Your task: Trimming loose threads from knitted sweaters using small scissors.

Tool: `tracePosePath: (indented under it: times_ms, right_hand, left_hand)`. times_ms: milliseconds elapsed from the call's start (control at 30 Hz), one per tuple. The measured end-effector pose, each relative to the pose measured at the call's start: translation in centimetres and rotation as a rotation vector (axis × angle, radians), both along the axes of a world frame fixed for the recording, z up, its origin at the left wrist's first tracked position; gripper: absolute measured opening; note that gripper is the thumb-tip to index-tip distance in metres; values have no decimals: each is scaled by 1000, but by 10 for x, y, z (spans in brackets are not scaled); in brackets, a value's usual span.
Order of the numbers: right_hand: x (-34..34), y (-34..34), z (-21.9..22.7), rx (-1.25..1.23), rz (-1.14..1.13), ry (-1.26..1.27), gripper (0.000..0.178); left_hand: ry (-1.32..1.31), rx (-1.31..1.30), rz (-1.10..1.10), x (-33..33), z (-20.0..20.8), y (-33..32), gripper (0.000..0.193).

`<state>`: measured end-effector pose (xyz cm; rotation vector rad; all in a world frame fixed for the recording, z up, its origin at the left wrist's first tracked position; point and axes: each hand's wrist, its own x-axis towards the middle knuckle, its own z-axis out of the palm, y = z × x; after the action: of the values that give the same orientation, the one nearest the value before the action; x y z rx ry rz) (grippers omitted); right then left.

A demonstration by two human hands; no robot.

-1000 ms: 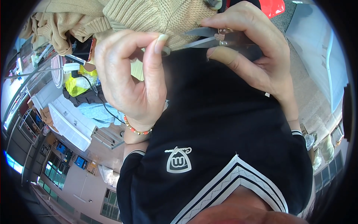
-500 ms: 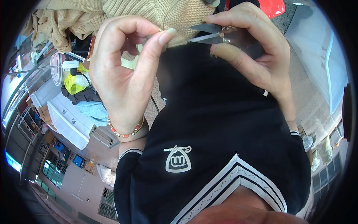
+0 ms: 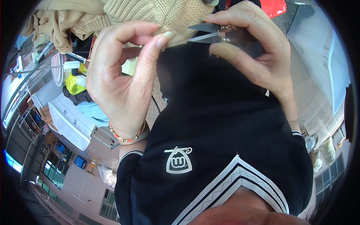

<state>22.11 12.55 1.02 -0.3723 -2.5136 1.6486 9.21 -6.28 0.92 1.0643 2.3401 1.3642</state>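
My right hand [image 3: 272,56] holds small thread snips [image 3: 207,27] between thumb and fingers, the two pointed blades apart and aimed left. A tan covering wraps the thumb's end. My left hand [image 3: 120,71], wearing a red-and-gold bracelet [image 3: 126,140], is closed in a pinch facing the blade tips; whatever lies between its thumb and forefinger is too small to make out. Behind these fingertips spreads a beige knitted garment [image 3: 161,13], its lower edge just past the blades. A small gap separates the blade tips from the left thumb.
More beige knitwear [image 3: 60,24] is heaped at the far left. Below it are a white plug adapter [image 3: 71,65] with a cord, a yellow bag [image 3: 75,84] and light-blue cloth [image 3: 93,112]. Something red [image 3: 273,8] shows at the top right, near a translucent sheet [image 3: 315,48].
My left hand has shifted slightly left, its thumb and forefinger tips a little farther from each other. The right hand with the snips has moved slightly left; the blades remain apart.
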Motion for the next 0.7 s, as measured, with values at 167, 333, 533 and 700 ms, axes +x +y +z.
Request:
tracePosePath:
  times_ms: [167,333,533,700]
  right_hand:
    - [-1,-1,0,14,-3,45,39]
    - [-13,-7,11,32,-5,-176,40]
    - [-8,-13,13,205,23,-22,40]
    - [-9,-13,-12,481,69,287,38]
  left_hand:
    - [127,-64,-96,-4,3,-4,14]
    - [298,59,-122,0,-16,-7,15]
    - [137,320,-58,10,-32,-14,16]
    - [32,445,-95,11,-39,-17,13]
